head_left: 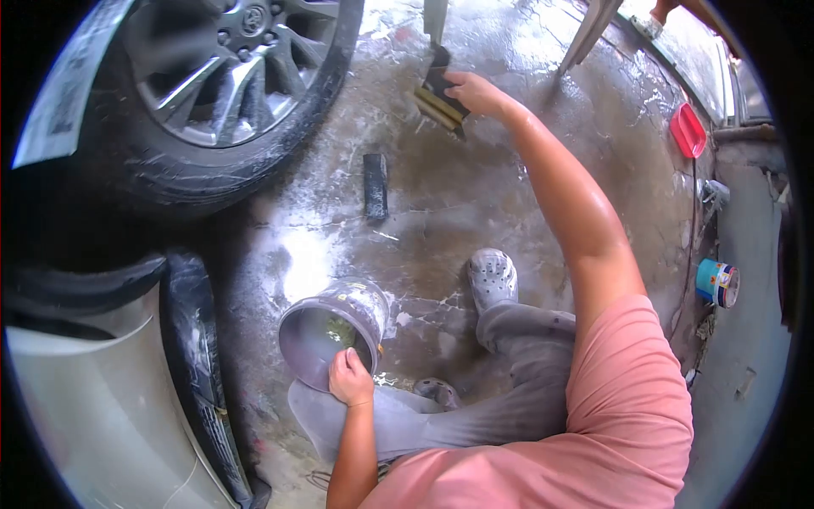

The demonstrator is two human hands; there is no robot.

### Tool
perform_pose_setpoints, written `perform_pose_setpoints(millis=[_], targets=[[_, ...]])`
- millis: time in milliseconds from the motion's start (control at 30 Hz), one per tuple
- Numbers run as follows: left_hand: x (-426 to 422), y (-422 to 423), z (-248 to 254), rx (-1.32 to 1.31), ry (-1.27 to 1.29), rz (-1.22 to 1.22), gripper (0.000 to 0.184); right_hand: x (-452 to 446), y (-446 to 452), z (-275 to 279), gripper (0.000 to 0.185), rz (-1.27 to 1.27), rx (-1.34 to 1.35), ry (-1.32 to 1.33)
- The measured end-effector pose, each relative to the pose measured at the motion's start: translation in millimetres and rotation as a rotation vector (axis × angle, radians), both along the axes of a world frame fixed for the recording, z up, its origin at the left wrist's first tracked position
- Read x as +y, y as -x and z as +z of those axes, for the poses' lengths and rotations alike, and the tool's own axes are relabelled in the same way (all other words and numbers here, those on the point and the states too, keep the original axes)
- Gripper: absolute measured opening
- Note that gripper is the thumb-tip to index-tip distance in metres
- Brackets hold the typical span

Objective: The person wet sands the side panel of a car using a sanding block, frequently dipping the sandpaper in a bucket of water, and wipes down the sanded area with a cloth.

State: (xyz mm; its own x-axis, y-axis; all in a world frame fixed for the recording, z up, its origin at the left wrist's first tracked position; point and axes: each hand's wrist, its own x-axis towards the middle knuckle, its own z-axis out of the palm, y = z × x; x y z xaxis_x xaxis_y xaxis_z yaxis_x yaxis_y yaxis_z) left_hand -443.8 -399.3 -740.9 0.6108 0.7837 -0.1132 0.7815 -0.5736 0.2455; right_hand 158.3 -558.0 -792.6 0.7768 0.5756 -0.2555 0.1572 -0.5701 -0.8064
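Note:
A grey bucket (298, 343) is tilted on the wet floor by my knee, its mouth turned toward me, with something greenish inside. My left hand (351, 377) is closed on the bucket's rim. Stretched far forward, my right hand (475, 92) grips a dark scraper-like tool (441, 89) with a yellowish, bar-shaped edge, held over the floor. A black rectangular block (375, 187) lies on the floor between the bucket and the tool.
At the left are a car wheel (229, 93) and a pale car body panel (93, 399). Stool-like legs (589, 34) stand at the top. On the right are a red tray (688, 131), a blue paint can (717, 282) and a cable along the wall (746, 229).

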Motion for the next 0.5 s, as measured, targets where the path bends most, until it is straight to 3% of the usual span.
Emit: perform_pose_setpoints(millis=[33,133,367,467,500], targets=[[-0.9,-3.6,2.4,-0.002,-0.003,0.002,0.029,9.2,9.0,10.4,0.038,-0.020,0.029,-0.133],[-3.2,-8.8,15.2,0.089,0.046,0.046,0.031,27.1,30.5,41.8,0.034,0.011,-0.088,-0.190],[-4.8,-8.1,21.1,0.027,0.033,0.039,0.030,76.6,81.4,68.2,0.031,-0.205,-0.273,-0.250],[-5.7,-6.4,19.3,0.014,0.027,0.034,0.028,95.7,121.8,63.4,0.024,-0.037,-0.300,-0.062],[-4.9,-7.8,17.8,0.005,0.032,0.034,0.028,101.4,130.3,42.3,0.024,0.090,-0.473,-0.148]])
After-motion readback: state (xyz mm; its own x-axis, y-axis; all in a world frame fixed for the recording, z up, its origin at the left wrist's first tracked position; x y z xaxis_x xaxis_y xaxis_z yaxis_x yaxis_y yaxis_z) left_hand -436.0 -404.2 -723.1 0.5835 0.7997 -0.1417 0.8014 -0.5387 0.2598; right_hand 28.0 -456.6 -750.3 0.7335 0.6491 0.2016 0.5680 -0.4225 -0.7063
